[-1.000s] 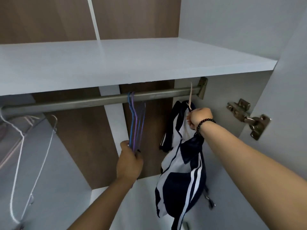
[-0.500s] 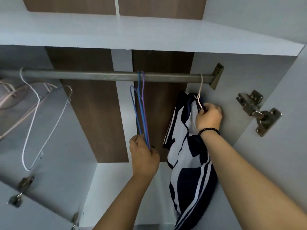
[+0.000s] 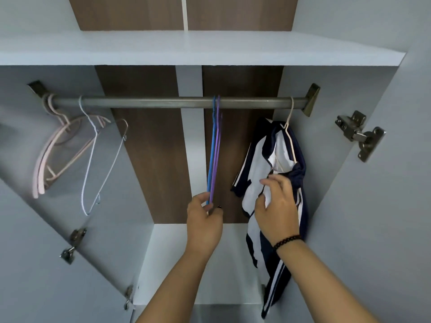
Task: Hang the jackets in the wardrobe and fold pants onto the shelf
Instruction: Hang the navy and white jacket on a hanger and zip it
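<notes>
Jacket [image 3: 275,164] now hangs from rail [image 3: 163,102]; right hand [image 3: 276,203] has left the hook, fingers loose on the fabric. Left hand [image 3: 204,220] still pinches blue and purple hangers [image 3: 214,155].

A pale grey shelf [image 3: 163,50] spans the wardrobe's width. Behind and below it runs a brown wood-grain back panel [image 3: 149,148], split by a pale vertical strip [image 3: 187,145]. Grey side walls [image 3: 349,183] flank the panel; a metal door hinge [image 3: 360,135] sits right of the shelf's end.
</notes>
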Demonstrator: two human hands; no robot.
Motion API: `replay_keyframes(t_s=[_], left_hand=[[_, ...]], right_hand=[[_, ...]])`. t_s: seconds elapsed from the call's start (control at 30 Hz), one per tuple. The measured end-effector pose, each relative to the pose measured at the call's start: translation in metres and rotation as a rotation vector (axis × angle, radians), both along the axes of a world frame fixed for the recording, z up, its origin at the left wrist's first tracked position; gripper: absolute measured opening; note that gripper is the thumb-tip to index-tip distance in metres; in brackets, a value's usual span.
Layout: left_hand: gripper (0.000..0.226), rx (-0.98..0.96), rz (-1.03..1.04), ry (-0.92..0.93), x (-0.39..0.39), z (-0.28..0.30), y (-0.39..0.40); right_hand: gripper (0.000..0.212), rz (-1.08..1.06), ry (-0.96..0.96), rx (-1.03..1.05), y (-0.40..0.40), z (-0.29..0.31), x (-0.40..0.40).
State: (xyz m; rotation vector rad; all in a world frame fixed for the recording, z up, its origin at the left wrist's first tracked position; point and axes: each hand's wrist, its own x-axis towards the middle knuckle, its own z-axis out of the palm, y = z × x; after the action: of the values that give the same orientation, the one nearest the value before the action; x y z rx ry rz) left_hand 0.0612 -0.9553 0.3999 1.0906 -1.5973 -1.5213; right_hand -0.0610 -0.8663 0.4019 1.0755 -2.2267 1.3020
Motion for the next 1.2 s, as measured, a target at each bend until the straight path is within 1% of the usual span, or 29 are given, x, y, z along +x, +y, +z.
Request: replay_keyframes(t_s=[0.13, 0.23, 0.3, 0.4, 0.47, 0.57, 0.73, 0.93, 1.2], left_hand=[[0.035, -0.056, -0.092, -0.043, 0.047, -0.005, 0.018], [0.033, -0.083, -0.170, -0.109, 0.092, -0.009, 0.034], [0.032, -0.094, -0.226, -0.125, 0.124, -0.010, 0.046], [0.027, -0.021, -0.324, -0.130, 0.171, -0.010, 0.068], [0.027, 0.046, -0.371, -0.109, 0.201, -0.013, 0.087], [0.028, 0.106, -0.409, -0.119, 0.242, -0.023, 0.115], [0.028, 0.098, -0.471, -0.204, 0.285, -0.042, 0.154], [0.029, 0.089, -0.587, -0.247, 0.302, -0.051, 0.206], [0.030, 0.088, -0.714, -0.294, 0.304, -0.061, 0.293]], right_hand=[[0.041, 0.053, -0.189, 0.018, 0.043, -0.015, 0.063], [0.045, 0.023, -0.391, 0.008, 0.073, -0.026, 0.107], [0.044, 0.013, -0.487, -0.005, 0.091, -0.030, 0.138], [0.041, 0.017, -0.564, -0.067, 0.123, -0.037, 0.188], [0.043, 0.029, -0.601, -0.097, 0.144, -0.042, 0.219], [0.044, 0.024, -0.619, -0.055, 0.176, -0.050, 0.261], [0.039, -0.047, -0.683, -0.012, 0.229, -0.056, 0.308], [0.035, -0.171, -0.772, 0.050, 0.295, -0.071, 0.336], [0.034, -0.277, -0.868, 0.040, 0.394, -0.088, 0.366]])
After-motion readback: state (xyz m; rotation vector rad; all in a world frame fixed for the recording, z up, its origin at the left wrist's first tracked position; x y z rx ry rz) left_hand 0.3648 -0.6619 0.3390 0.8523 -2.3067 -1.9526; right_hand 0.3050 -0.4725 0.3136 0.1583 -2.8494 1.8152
